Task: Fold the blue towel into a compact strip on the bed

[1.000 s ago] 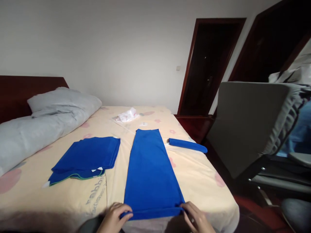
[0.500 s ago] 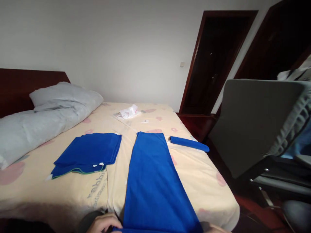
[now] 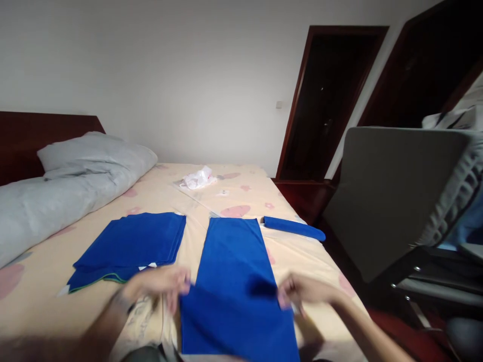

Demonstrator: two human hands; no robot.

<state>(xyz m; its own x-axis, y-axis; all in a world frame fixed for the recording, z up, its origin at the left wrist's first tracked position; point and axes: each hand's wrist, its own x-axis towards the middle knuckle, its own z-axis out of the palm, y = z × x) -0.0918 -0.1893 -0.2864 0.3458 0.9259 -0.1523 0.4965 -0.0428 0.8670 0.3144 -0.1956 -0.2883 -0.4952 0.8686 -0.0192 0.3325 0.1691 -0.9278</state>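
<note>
I am working over the long blue cloth point(image 3: 236, 281) that is lying lengthwise down the middle of the bed point(image 3: 332, 266), its near end hanging toward me. My left hand point(image 3: 166, 282) is sitting at the cloth's left edge and my right hand point(image 3: 302, 290) at its right edge, both smeared by motion, so I cannot tell whether my fingers are pinching the fabric, pressing on it or just hovering spread above it. The risk I am seeing is a skewed fold: if one hand is pulling ahead of the other, the edges are going to drift apart and wrinkle. The cloth could also be sliding off the near edge, and my left arm is passing close to the folded blue stack point(image 3: 132, 244), which it could nudge out of line. The rolled blue cloth point(image 3: 294, 228) is lying well apart on the right. The near end of the cloth and both wrists are cut off at the bottom.
</note>
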